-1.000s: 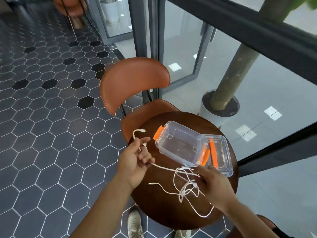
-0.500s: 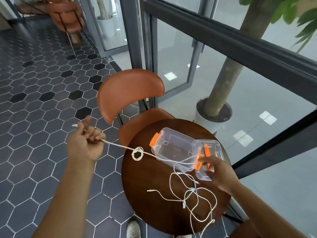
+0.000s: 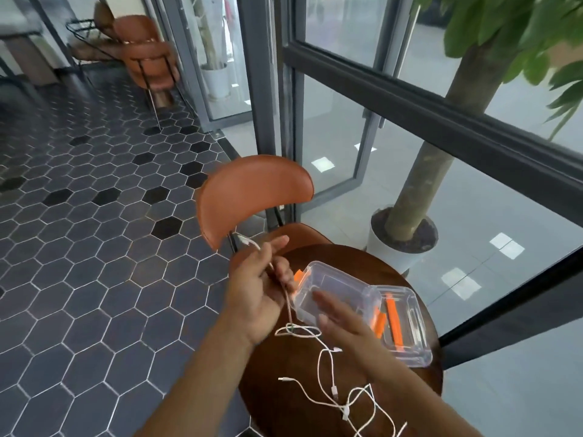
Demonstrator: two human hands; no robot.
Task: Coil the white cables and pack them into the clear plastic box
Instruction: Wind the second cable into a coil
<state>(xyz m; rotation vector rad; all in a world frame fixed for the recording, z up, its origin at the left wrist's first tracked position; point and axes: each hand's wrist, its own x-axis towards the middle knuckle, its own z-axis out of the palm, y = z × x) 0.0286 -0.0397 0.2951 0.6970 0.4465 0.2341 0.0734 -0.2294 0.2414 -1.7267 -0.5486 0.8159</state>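
On the round brown table point(image 3: 353, 263) stands the clear plastic box point(image 3: 337, 287) with orange latches, and its lid point(image 3: 410, 332) lies to its right. My left hand point(image 3: 257, 288) is at the table's left edge beside the box. It holds a white cable point(image 3: 285, 302) whose plug end sticks out above the fingers. The cable drops to a small loop point(image 3: 296, 330) on the table. My right hand point(image 3: 342, 321) hovers in front of the box with straight fingers, right next to that loop. More white cables point(image 3: 344, 402) lie tangled near the table's front.
An orange chair point(image 3: 252, 190) stands just behind the table. A potted tree point(image 3: 407, 228) and a glass wall with dark frames are to the right. Hexagon-tiled floor spreads to the left, with another orange chair point(image 3: 148, 55) far back.
My left hand has come back from far out on the left to the table's edge, and the taut cable has gone slack. My right hand has moved left from the box's latch to the loop.
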